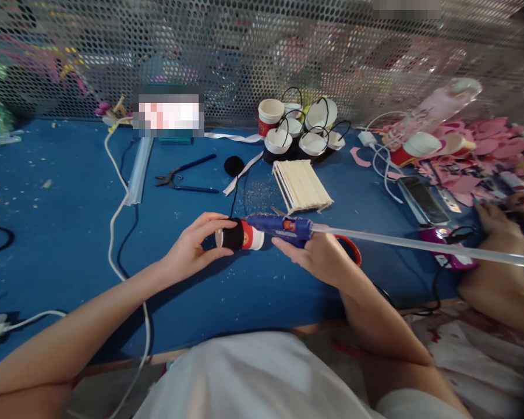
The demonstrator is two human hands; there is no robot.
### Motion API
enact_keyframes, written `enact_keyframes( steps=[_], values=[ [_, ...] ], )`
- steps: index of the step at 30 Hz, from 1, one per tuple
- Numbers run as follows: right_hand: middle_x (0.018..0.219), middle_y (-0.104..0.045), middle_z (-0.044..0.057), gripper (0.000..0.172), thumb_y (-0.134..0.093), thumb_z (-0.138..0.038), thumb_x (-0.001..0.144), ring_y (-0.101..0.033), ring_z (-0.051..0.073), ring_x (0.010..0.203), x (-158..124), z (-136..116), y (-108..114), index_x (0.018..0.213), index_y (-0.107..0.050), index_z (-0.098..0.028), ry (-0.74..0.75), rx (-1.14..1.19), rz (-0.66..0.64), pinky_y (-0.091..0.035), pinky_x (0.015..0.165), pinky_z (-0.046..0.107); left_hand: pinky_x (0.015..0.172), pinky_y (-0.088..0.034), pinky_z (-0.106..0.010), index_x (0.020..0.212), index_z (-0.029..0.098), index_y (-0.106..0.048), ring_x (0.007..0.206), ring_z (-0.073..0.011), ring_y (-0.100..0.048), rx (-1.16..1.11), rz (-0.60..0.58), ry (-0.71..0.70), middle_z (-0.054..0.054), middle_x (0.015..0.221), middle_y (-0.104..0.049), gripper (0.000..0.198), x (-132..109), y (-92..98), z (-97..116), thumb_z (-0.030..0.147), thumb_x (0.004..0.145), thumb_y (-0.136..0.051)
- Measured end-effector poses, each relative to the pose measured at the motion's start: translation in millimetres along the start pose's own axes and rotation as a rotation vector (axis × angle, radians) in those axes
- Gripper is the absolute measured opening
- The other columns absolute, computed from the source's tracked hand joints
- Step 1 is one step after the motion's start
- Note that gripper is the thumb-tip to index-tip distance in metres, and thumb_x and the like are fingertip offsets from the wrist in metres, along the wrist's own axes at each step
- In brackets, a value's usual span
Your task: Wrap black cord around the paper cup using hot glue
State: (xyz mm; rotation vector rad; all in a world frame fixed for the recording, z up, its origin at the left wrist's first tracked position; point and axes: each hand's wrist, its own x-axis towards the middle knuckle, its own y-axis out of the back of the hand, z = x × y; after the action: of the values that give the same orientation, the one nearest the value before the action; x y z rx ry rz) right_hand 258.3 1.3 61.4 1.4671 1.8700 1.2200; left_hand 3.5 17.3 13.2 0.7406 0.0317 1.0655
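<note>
Paper cup point(240, 235), one, small, red and white with a black yarn band round its middle; lay on its side, held just above the blue table point(70, 244) near the front centre. Left hand point(192, 247) was closed on it, fingertips pinching the open rim end. Judged light, thin-walled and easily crushed; the yarn band looked soft and grippy; best taken by rim and base with light pressure, clear of the nozzle. Right hand point(321, 256) was wrapped round one blue glue gun point(283, 226), its nozzle touching the cup's side. One long clear glue stick point(419, 244) projected from the gun's rear towards the right. Behind: one stack of wooden sticks point(300, 185), individual count not possible; one pair of pliers point(186, 174); one ball of black yarn point(234, 165); a cluster of cups with black handles point(313, 142), roughly seven, overlap preventing a firm count. To the right: one phone point(422, 199), pink paper cut-outs point(484, 145), and a co-worker's hand point(498, 221) resting on the table.
</note>
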Motion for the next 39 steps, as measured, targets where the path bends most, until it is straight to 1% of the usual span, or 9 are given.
enact_keyframes(
  steps=[3,9,17,21,24,27,30,33,39],
  values=[
    [0.066,-0.066,0.004,0.023,-0.051,-0.039,0.082,-0.063,0.021,0.067,-1.7,-1.8,3.1,0.084,-0.062,-0.02,0.028,0.013,-0.027,-0.046,0.057,0.028,0.083,-0.053,-0.036,0.116,0.019,-0.054,0.102,-0.0219,-0.059,-0.19,0.033,0.118,-0.011,0.115,-0.055,0.044,0.3,-2.6,-2.2,0.03,0.076,-0.067],
    [0.072,-0.066,0.003,0.02,-0.053,-0.037,0.082,-0.061,0.018,0.066,-5.2,-1.5,3.1,0.078,-0.06,-0.02,0.036,0.017,-0.047,-0.047,0.063,0.027,0.07,-0.055,-0.033,0.115,0.017,-0.053,0.082,-0.02,-0.066,-0.431,0.037,0.427,-0.009,0.102,-0.066,0.048,3.7,-2.6,0.0,0.036,0.073,-0.067],
    [0.07,-0.064,0.003,0.02,-0.057,-0.037,0.079,-0.058,0.015,0.06,-8.2,-4.1,4.8,0.077,-0.061,-0.017,0.04,-0.018,-0.07,-0.045,0.055,0.025,0.067,-0.054,-0.031,0.112,0.016,-0.054,0.076,-0.0188,-0.067,-0.451,0.078,0.513,-0.007,0.095,-0.067,0.046,6.7,0.6,-0.3,0.037,0.073,-0.065],
    [0.069,-0.064,0.003,0.02,-0.057,-0.036,0.079,-0.058,0.015,0.06,-8.2,-5.0,5.7,0.078,-0.062,-0.017,0.048,-0.013,-0.077,-0.046,0.057,0.025,0.069,-0.054,-0.033,0.114,0.017,-0.053,0.078,-0.0196,-0.067,-0.443,0.071,0.524,-0.007,0.095,-0.067,0.048,6.4,1.1,0.1,0.039,0.073,-0.066],
    [0.073,-0.066,0.004,0.02,-0.056,-0.036,0.08,-0.061,0.017,0.066,-8.2,-4.6,5.6,0.079,-0.061,-0.018,0.06,-0.012,-0.062,-0.047,0.063,0.027,0.072,-0.055,-0.034,0.115,0.018,-0.053,0.081,-0.0202,-0.067,-0.446,0.055,0.485,-0.008,0.099,-0.066,0.049,4.5,0.0,-0.6,0.037,0.072,-0.068],
    [0.076,-0.067,0.003,0.019,-0.055,-0.036,0.081,-0.063,0.017,0.07,-8.2,-4.0,5.8,0.08,-0.061,-0.019,0.016,0.035,-0.051,-0.047,0.064,0.025,0.08,-0.054,-0.036,0.115,0.019,-0.054,0.093,-0.021,-0.064,-0.398,0.065,0.34,-0.009,0.11,-0.061,0.046,1.7,-2.0,-2.9,0.031,0.073,-0.069],
    [0.065,-0.065,0.002,0.021,-0.053,-0.039,0.082,-0.063,0.017,0.065,-7.7,-2.5,5.8,0.079,-0.06,-0.019,-0.049,0.052,-0.062,-0.046,0.057,0.024,0.088,-0.05,-0.039,0.114,0.021,-0.056,0.107,-0.0227,-0.057,-0.253,0.064,0.147,-0.011,0.117,-0.055,0.042,-0.2,-2.6,-4.2,0.028,0.074,-0.069],
    [0.057,-0.062,0.001,0.024,-0.053,-0.041,0.082,-0.062,0.018,0.059,-6.7,0.1,4.7,0.079,-0.061,-0.019,-0.067,0.055,-0.069,-0.045,0.053,0.025,0.093,-0.047,-0.043,0.115,0.021,-0.055,0.112,-0.0245,-0.052,-0.069,0.037,0.023,-0.012,0.119,-0.053,0.041,-0.6,-1.4,-2.8,0.027,0.076,-0.067],
    [0.054,-0.061,0.003,0.024,-0.056,-0.039,0.079,-0.061,0.019,0.057,-0.9,0.6,3.2,0.077,-0.062,-0.017,-0.12,0.08,-0.083,-0.044,0.052,0.026,0.095,-0.044,-0.04,0.115,0.02,-0.054,0.113,-0.023,-0.051,0.092,-0.032,-0.068,-0.012,0.123,-0.049,0.035,-1.1,-0.4,1.9,0.025,0.081,-0.062]
  ],
)
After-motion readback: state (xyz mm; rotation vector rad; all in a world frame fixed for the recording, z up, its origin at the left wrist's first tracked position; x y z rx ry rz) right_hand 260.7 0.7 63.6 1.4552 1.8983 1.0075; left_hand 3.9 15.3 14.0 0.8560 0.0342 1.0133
